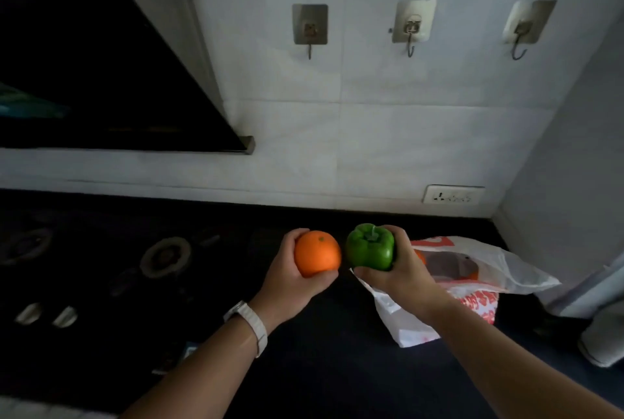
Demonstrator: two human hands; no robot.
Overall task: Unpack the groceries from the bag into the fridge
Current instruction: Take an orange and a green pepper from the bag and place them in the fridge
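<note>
My left hand [290,278] grips an orange [316,253], held up over the dark counter. Right beside it, my right hand [401,271] grips a green bell pepper [369,247], stem towards the wall. The two items almost touch. Behind and below my right hand lies a white plastic grocery bag [479,278] with red print, its mouth open; something orange shows inside it. The fridge is not in view.
A dark counter [304,368] holds a gas hob [101,266] with burners and knobs on the left. The white tiled wall carries three hooks [410,30] and a socket [452,195]. A dark hood or cabinet [84,64] hangs upper left. A white object [604,337] stands at far right.
</note>
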